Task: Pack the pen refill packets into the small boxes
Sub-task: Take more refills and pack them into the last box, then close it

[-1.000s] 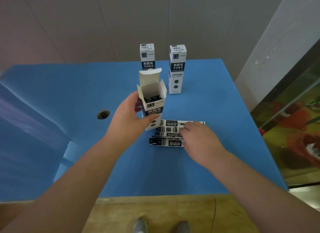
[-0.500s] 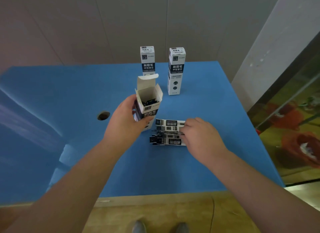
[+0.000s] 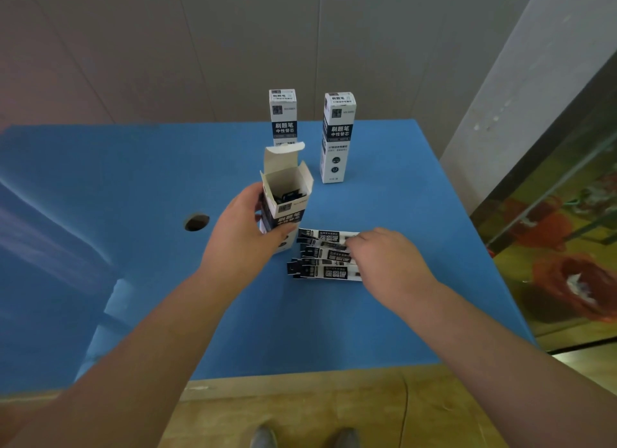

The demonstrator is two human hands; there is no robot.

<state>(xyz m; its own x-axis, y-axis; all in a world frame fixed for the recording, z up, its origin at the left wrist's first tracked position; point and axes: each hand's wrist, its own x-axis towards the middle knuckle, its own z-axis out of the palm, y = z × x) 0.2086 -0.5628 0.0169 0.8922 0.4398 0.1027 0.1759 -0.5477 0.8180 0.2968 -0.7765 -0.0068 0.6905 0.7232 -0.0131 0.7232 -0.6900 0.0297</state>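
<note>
Grey wall panels [image 3: 233, 47] stand behind a blue table [image 3: 133, 180] that has a round hole [image 3: 197, 222] on its left side, and a wooden floor [image 3: 334, 411] shows below the table's near edge.

From the head camera, the left hand [image 3: 243, 237] grips an open box [image 3: 286, 197] near the table's middle, with the thumb across the printed front face and the fingers curled round the far left side. The box stands tilted a little, its top flaps spread and its lid flap raised at the back; dark packet ends show inside it. The right hand [image 3: 380, 257] lies palm down on the right end of a small pile of pen refill packets [image 3: 325, 259], which rests flat on the table just right of the open box. Its fingers bend down onto the packets; I cannot tell whether they pinch one or only press on the pile. The packets are black and white, lying lengthwise left to right and overlapping one another.

Farther back, two closed boxes stand upright: the left closed box [image 3: 283, 114] directly behind the open one, and the right closed box [image 3: 336, 137] beside it, apart from it. At the bottom edge two shoe tips [image 3: 303, 437] show on the floor.
</note>
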